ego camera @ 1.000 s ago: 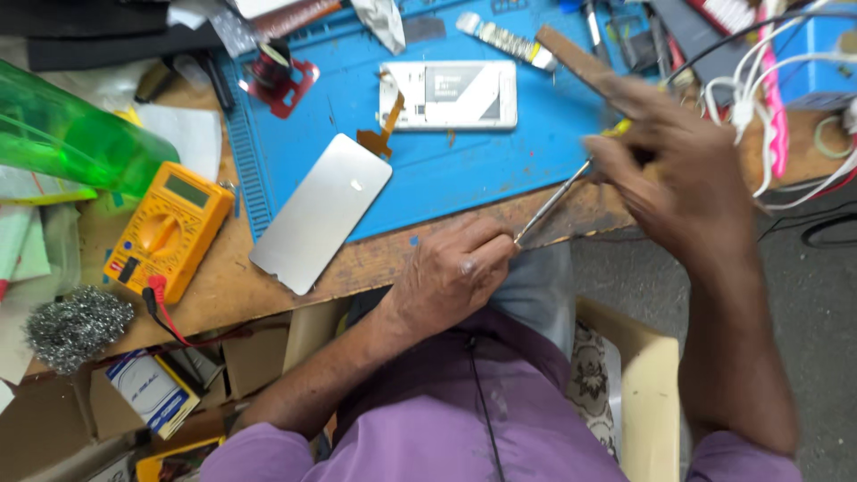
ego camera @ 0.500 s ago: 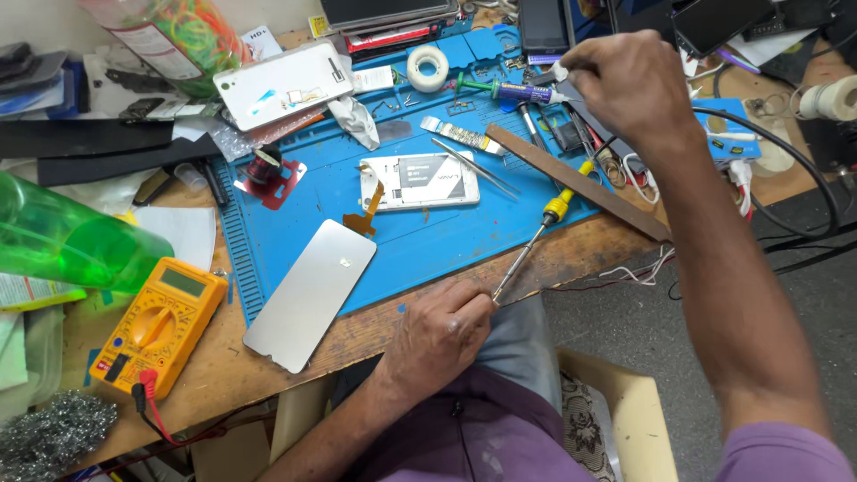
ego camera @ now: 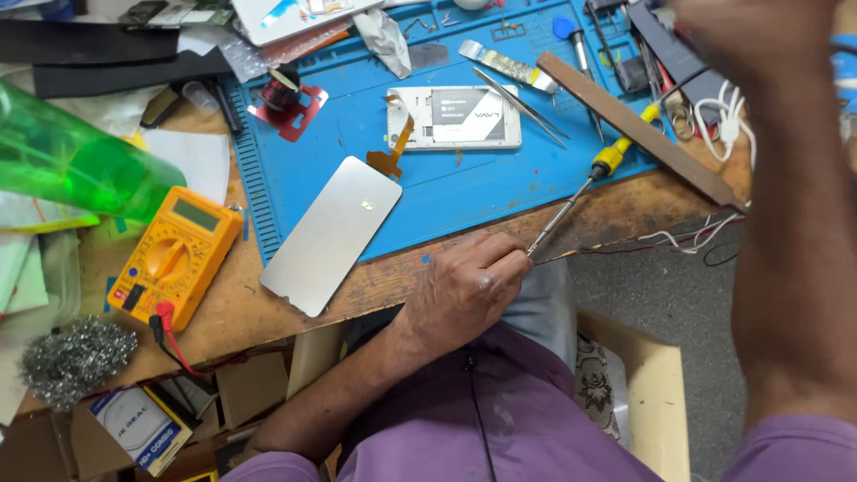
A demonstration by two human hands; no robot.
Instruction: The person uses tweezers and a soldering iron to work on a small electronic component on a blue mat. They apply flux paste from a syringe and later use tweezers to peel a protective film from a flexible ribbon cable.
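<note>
Screwdriver [ego camera: 578, 192] lies slanted from the left hand [ego camera: 464, 290], whose pinched fingers hold its metal tip at the bench edge; keep that pinch firm. Right hand [ego camera: 750, 27] reaches beyond, blurred; grip unclear.

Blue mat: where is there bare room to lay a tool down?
Blue mat: a bare strip lies below the phone body, between the silver panel and the screwdriver. A smaller patch sits left of the panel, under the red part. The mat's top edge and right corner are crowded with tools and cables.
</note>
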